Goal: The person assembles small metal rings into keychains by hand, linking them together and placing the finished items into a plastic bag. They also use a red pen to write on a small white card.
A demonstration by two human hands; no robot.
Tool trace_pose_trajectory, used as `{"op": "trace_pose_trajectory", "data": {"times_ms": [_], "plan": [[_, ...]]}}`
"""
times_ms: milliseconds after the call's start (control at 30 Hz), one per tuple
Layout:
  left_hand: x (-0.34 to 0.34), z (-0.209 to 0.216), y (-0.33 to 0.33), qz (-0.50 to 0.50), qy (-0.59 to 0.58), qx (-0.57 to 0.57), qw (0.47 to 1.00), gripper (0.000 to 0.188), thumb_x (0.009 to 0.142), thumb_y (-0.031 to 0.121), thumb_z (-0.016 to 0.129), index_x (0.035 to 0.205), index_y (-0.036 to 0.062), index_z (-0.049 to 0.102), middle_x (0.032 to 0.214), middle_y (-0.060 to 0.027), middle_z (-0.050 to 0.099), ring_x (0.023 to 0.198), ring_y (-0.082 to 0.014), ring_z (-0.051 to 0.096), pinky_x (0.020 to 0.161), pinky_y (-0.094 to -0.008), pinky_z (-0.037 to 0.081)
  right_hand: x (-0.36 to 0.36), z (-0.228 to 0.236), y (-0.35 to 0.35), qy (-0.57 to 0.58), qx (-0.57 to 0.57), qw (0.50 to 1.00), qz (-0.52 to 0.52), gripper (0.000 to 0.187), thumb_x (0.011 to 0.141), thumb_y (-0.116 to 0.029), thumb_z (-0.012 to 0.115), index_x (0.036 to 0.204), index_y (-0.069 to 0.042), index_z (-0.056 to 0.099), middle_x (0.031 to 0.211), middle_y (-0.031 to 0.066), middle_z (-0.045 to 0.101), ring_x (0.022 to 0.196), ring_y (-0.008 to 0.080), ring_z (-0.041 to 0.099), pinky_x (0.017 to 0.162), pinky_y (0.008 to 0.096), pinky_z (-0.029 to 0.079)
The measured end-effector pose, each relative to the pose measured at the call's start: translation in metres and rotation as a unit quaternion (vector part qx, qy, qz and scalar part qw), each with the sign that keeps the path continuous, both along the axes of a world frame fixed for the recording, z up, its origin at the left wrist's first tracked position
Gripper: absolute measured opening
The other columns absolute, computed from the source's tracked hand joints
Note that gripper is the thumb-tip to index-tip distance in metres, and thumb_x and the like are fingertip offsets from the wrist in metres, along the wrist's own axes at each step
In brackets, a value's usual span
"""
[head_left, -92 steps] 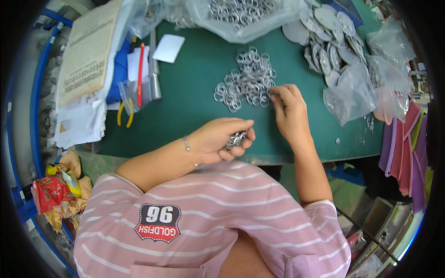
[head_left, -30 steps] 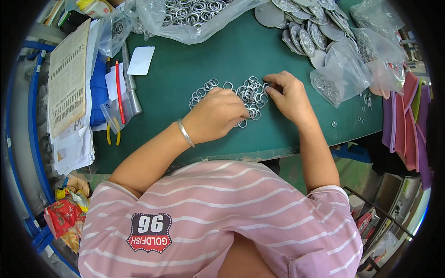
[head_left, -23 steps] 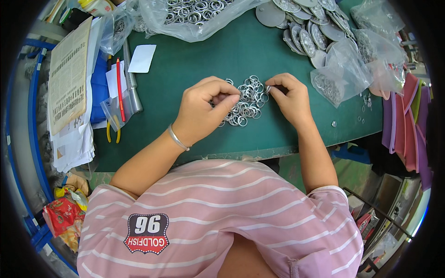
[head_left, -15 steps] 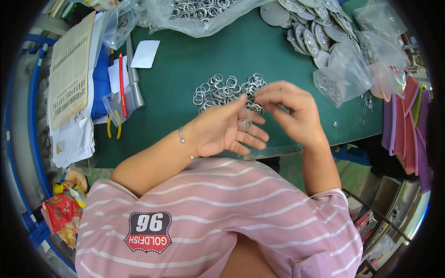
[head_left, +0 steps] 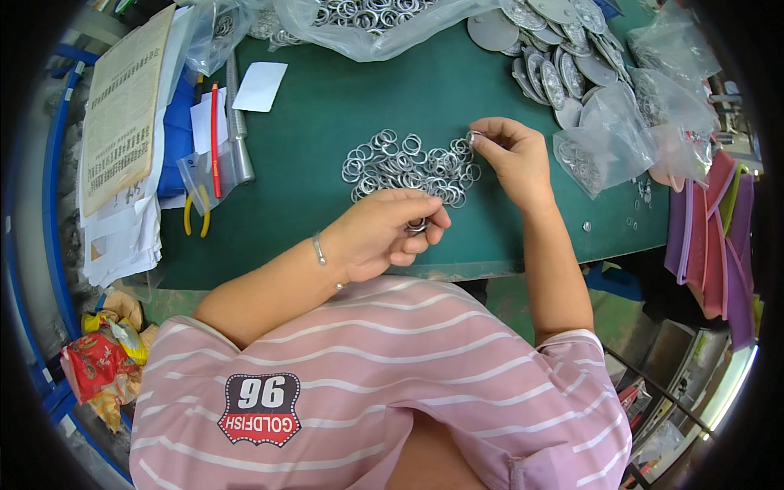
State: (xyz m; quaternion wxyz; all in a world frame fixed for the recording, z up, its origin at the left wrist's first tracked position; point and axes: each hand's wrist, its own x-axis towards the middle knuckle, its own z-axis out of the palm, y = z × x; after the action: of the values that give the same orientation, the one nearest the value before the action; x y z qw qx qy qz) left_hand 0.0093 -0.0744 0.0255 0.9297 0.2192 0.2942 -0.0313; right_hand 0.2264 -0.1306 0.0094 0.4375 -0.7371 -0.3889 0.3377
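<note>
A loose heap of silver metal rings (head_left: 404,167) lies on the green table mat (head_left: 327,114). My left hand (head_left: 384,233) rests near the mat's front edge, fingers curled around a small stack of rings (head_left: 418,224). My right hand (head_left: 510,155) reaches to the right end of the heap and pinches a single ring (head_left: 474,137) between thumb and fingertips. A thin bracelet circles my left wrist.
A clear bag of rings (head_left: 367,20) lies at the back. Round metal discs (head_left: 555,49) and clear bags of parts (head_left: 621,139) sit at the right. Papers (head_left: 122,106), yellow-handled pliers (head_left: 194,216), a red pen (head_left: 216,122) and a white card (head_left: 260,86) lie at the left.
My left hand has drawn back from the heap to the front edge with rings in it. My right hand has gone from near my left hand out to the heap's right end.
</note>
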Motion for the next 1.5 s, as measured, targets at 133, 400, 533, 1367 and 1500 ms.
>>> {"op": "trace_pose_trajectory", "data": {"times_ms": [133, 400, 533, 1367, 1500], "plan": [[0.004, -0.004, -0.002, -0.001, -0.021, -0.027, 0.999, 0.026, 0.099, 0.023, 0.048, 0.092, 0.0017, 0.06, 0.08, -0.0074, 0.056, 0.054, -0.0064, 0.039, 0.042, -0.0189, 0.031, 0.001, 0.003, -0.017, 0.21, 0.055, 0.976, -0.013, 0.017, 0.082, -0.002, 0.071, 0.098, 0.002, 0.068, 0.085, 0.0053, 0.069, 0.071, 0.0079, 0.059, 0.058, 0.0214, 0.046], [0.014, 0.009, -0.009, -0.022, -0.001, -0.138, 0.99, 0.041, 0.101, 0.037, 0.042, 0.104, -0.0008, 0.058, 0.09, -0.0115, 0.063, 0.073, -0.0138, 0.065, 0.046, -0.0205, 0.044, -0.018, 0.032, -0.038, 0.112, 0.151, 0.957, 0.219, 0.016, 0.08, 0.008, 0.063, 0.094, 0.002, 0.069, 0.094, 0.0116, 0.068, 0.085, 0.0204, 0.064, 0.075, 0.0301, 0.052], [0.007, -0.021, -0.015, -0.048, -0.032, -0.174, 0.983, 0.038, 0.1, 0.035, 0.044, 0.102, -0.0001, 0.06, 0.087, -0.0089, 0.063, 0.07, -0.0113, 0.062, 0.046, -0.0189, 0.042, -0.023, 0.017, -0.024, -0.131, 0.115, 0.972, 0.157, 0.018, 0.078, 0.006, 0.065, 0.094, 0.0, 0.068, 0.089, 0.0124, 0.065, 0.082, 0.0262, 0.064, 0.072, 0.0322, 0.051], [0.042, -0.019, -0.019, -0.076, -0.077, 0.816, 0.568, 0.008, 0.077, 0.008, 0.065, 0.081, 0.0021, 0.061, 0.078, -0.01, 0.056, 0.072, -0.0273, 0.061, 0.059, -0.0363, 0.051, 0.009, -0.003, -0.063, 0.266, 0.112, 0.956, -0.05, 0.019, 0.085, 0.003, 0.063, 0.103, 0.004, 0.067, 0.095, 0.0095, 0.068, 0.086, 0.0153, 0.064, 0.081, 0.0276, 0.051], [0.035, -0.021, -0.022, -0.034, -0.182, 0.544, 0.818, 0.007, 0.086, 0.009, 0.064, 0.086, 0.002, 0.062, 0.086, -0.0071, 0.06, 0.074, -0.0185, 0.062, 0.058, -0.0309, 0.05, 0.004, 0.01, -0.064, 0.21, 0.099, 0.972, -0.038, 0.016, 0.085, 0.003, 0.063, 0.1, 0.005, 0.068, 0.094, 0.0107, 0.069, 0.087, 0.0166, 0.065, 0.082, 0.0278, 0.051]]}}
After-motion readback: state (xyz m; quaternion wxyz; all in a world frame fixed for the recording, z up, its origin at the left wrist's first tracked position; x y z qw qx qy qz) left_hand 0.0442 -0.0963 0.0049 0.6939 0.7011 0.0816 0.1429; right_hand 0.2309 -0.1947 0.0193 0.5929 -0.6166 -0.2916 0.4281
